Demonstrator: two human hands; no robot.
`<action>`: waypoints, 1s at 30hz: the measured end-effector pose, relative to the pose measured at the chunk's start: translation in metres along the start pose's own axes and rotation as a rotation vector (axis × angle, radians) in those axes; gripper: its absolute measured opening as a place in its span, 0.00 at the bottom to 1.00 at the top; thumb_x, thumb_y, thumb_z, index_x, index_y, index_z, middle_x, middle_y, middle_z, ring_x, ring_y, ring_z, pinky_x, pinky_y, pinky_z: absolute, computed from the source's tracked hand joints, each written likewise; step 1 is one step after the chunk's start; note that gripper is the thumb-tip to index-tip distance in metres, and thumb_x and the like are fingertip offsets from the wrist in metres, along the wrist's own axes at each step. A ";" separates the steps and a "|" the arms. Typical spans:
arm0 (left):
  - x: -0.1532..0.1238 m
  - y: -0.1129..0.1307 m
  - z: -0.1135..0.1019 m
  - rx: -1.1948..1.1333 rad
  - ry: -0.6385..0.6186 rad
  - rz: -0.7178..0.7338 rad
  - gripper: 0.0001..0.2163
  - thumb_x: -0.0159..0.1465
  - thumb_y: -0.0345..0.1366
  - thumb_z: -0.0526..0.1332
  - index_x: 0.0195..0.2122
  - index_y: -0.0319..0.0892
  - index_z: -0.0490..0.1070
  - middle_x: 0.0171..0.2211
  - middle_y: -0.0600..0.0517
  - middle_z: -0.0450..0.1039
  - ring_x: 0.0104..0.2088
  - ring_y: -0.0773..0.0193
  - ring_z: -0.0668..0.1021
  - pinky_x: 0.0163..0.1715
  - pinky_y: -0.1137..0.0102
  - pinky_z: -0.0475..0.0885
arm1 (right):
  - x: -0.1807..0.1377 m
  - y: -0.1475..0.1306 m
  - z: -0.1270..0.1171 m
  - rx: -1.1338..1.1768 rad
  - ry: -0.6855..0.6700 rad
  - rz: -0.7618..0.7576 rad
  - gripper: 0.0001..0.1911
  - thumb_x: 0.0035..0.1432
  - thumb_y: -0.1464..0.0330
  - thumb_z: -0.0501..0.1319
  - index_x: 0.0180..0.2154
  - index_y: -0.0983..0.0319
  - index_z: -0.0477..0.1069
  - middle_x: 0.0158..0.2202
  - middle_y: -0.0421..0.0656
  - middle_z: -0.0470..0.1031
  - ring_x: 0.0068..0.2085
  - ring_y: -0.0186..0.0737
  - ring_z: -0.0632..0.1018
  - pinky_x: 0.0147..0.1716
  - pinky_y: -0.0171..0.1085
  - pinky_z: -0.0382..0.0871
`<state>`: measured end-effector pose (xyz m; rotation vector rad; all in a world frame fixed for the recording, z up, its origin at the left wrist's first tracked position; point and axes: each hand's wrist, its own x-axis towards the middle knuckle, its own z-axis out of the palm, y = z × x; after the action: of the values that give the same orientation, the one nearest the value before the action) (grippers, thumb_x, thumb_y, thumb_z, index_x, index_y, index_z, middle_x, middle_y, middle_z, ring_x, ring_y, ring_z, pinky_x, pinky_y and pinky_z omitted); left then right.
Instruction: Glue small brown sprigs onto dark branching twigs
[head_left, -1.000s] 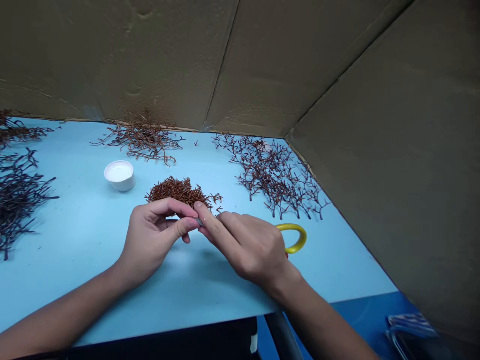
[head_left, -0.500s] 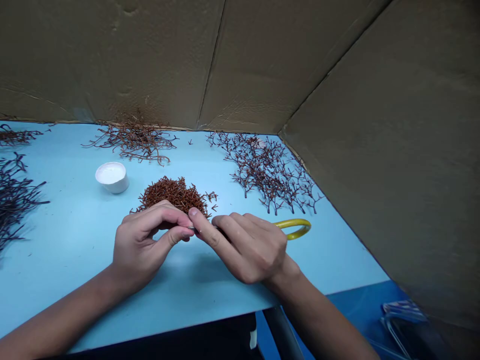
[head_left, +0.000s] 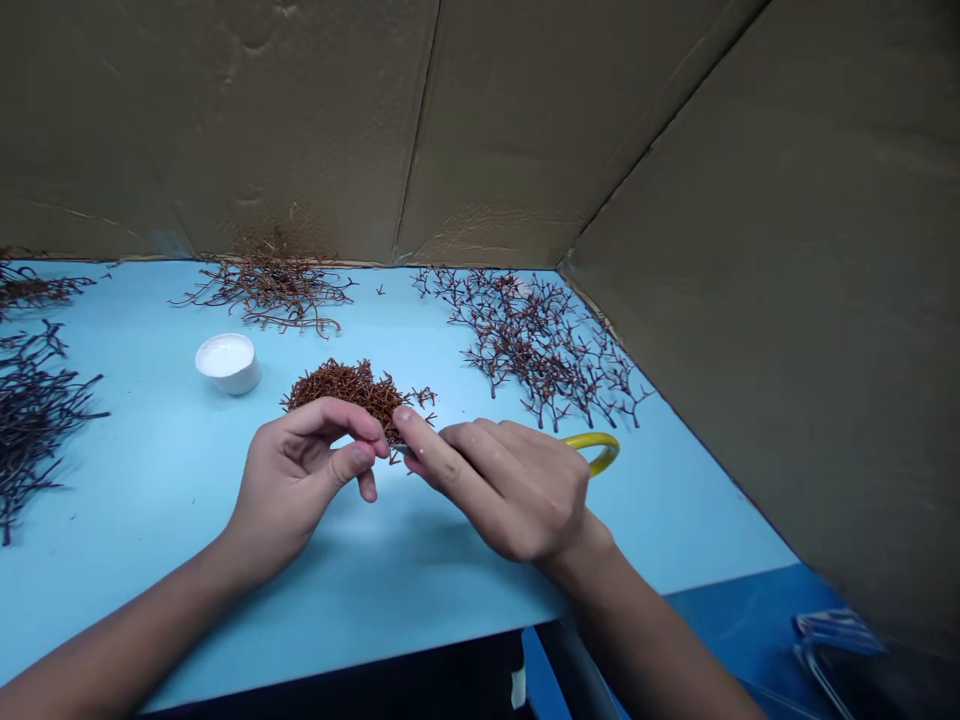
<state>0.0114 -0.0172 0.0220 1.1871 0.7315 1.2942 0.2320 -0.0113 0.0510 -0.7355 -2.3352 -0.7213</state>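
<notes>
While the right hand (head_left: pixel 506 490) is clamped around a yellow-handled tool (head_left: pixel 596 439), whose looped handle sticks out beyond the knuckles toward the table's right edge, its forefinger lies along the tool's narrow grey tip, which points at the left hand. The left hand (head_left: pixel 296 485) is curled, thumb and forefinger bent toward each other right beside that tip; whether they pinch anything (the spot is tiny and partly hidden) I cannot tell. Both hands are over the middle of the pale blue table (head_left: pixel 675 510), nearer its front edge than its back one.

Just behind the left hand's fingers, a heap of short brown pieces (head_left: pixel 341 386) rests on the table, with a few loose bits by its right side. Farther back and to the left stands a white cup (head_left: pixel 241 381) with something white inside. Long, thin brown strands (head_left: pixel 274 292) lie at the back edge, against the cardboard wall (head_left: pixel 300 130). Forked brown twigs (head_left: pixel 540 350) spread from the far right corner along the slanting right edge. Toward the left edge lies a pile of darker stems (head_left: pixel 34 410), and behind it, near the back edge, a smaller brown bunch (head_left: pixel 37 290).
</notes>
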 end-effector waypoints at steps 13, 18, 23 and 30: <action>0.001 0.003 0.003 -0.010 0.054 -0.046 0.04 0.61 0.28 0.76 0.35 0.42 0.85 0.31 0.52 0.84 0.27 0.66 0.84 0.30 0.74 0.84 | 0.000 -0.004 0.006 0.037 -0.026 -0.032 0.19 0.75 0.68 0.63 0.60 0.74 0.73 0.26 0.37 0.76 0.26 0.34 0.72 0.26 0.41 0.58; 0.000 0.005 0.004 0.090 0.059 0.001 0.02 0.63 0.29 0.75 0.35 0.41 0.85 0.32 0.50 0.85 0.28 0.63 0.85 0.31 0.72 0.86 | 0.000 -0.004 0.007 0.011 -0.013 -0.041 0.18 0.73 0.70 0.64 0.59 0.73 0.75 0.26 0.37 0.75 0.25 0.34 0.71 0.26 0.41 0.57; -0.002 0.006 0.003 0.187 0.078 0.061 0.02 0.64 0.30 0.74 0.34 0.41 0.83 0.31 0.51 0.84 0.28 0.64 0.85 0.31 0.73 0.86 | -0.001 -0.004 0.008 -0.001 -0.016 -0.053 0.19 0.73 0.70 0.65 0.60 0.73 0.75 0.26 0.37 0.75 0.26 0.34 0.71 0.27 0.41 0.57; -0.004 0.002 0.000 0.318 0.035 0.184 0.03 0.66 0.31 0.73 0.35 0.42 0.81 0.32 0.50 0.83 0.31 0.63 0.84 0.32 0.73 0.84 | -0.001 -0.005 0.007 -0.014 -0.010 -0.046 0.18 0.74 0.69 0.63 0.60 0.70 0.74 0.25 0.35 0.75 0.25 0.33 0.70 0.26 0.40 0.58</action>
<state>0.0094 -0.0214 0.0232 1.5199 0.8936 1.3862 0.2275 -0.0105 0.0437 -0.6950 -2.3655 -0.7569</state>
